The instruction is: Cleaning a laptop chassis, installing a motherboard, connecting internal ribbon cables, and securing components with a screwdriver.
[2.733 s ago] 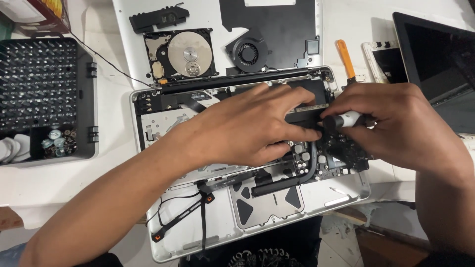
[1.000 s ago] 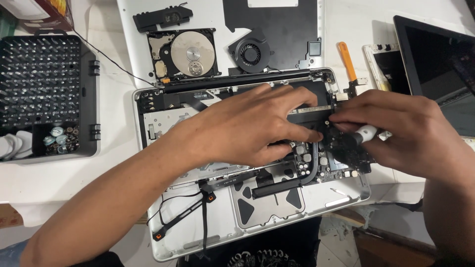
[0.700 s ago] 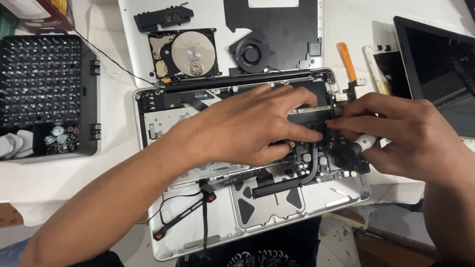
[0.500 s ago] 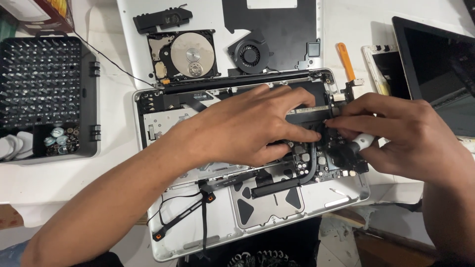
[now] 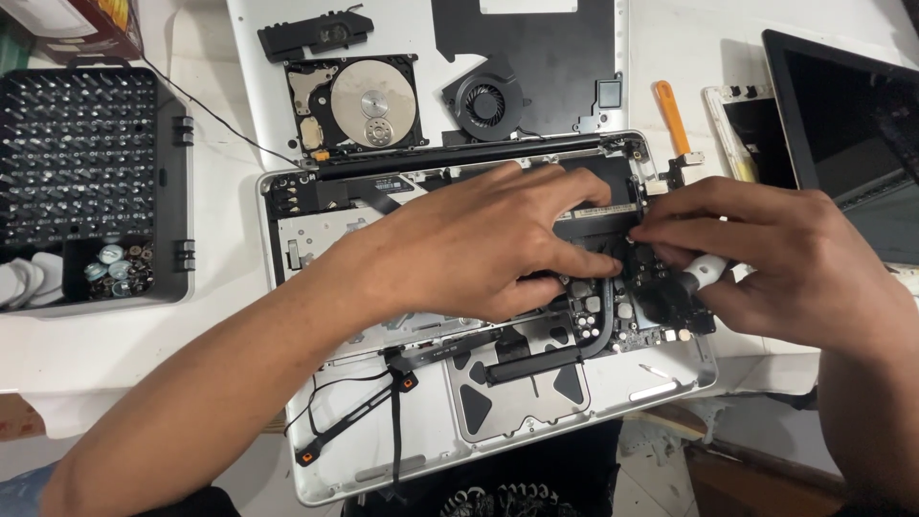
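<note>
An opened silver laptop body (image 5: 459, 450) lies in front of me with its insides bared. My left hand (image 5: 479, 244) lies flat over the middle of it, fingertips pressing on the black logic board (image 5: 661, 297) near the curved heat pipe (image 5: 605, 330). Just to the right, my right hand (image 5: 775, 258) grips a small screwdriver with a white handle (image 5: 706, 271), its tip down at the board's upper edge. The point where the tip meets the board is hidden under my fingers.
A bare hard drive (image 5: 362, 101), a fan (image 5: 483, 101) and a speaker (image 5: 311, 33) lie on the removed bottom cover (image 5: 268, 115) behind the laptop. A black tray of screwdriver bits (image 5: 81, 144) stands left. An orange pry tool (image 5: 673, 117) and a dark screen (image 5: 852, 134) sit right.
My right hand has crept a little leftward and turned the screwdriver in its fingers. My left hand has stayed pressed on the board.
</note>
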